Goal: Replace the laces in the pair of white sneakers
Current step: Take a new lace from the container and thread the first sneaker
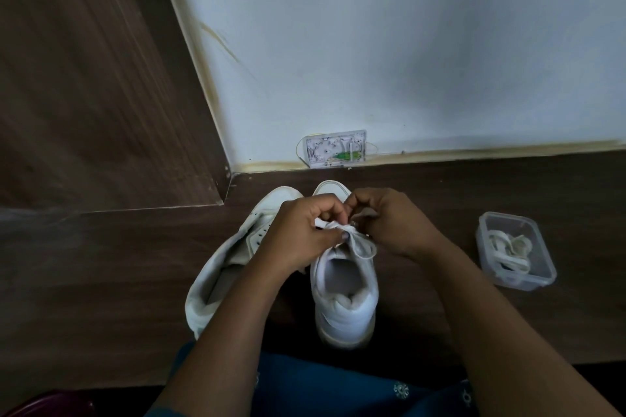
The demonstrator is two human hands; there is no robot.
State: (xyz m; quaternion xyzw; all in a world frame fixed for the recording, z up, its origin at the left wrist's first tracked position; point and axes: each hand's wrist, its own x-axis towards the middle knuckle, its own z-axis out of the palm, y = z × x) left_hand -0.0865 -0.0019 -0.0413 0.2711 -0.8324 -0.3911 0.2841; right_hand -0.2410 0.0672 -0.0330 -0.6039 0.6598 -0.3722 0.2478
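1. A dark wood-grain floor (pixel 101 264) fills the lower frame and meets a pale wall (pixel 406 44) across the upper right. A brown wooden panel (pixel 84 78) takes up the upper left.
2. The tilted sneaker (pixel 220 281) lies left of centre. Its long axis runs diagonally, with the heel at lower left and the toe at upper right. The left forearm crosses over it.
3. The upright sneaker (pixel 342 298) stands at centre, just beside the tilted one. Its long axis runs up the frame, with the toe towards the wall and the heel towards the bottom edge.
4. The left hand (pixel 301 230) is curled above that shoe's tongue, its thumb pinching the white lace (pixel 362 244).
5. The right hand (pixel 393 223) is also curled, fingertips bunched on the same lace near the top eyelets. A loop of lace hangs below both hands.
6. A clear plastic container (pixel 545 257) sits at the right, well apart from the shoes, holding coiled off-white laces (pixel 508 247).
7. A small open wall box (pixel 335 147) sits at the skirting line above the toes.
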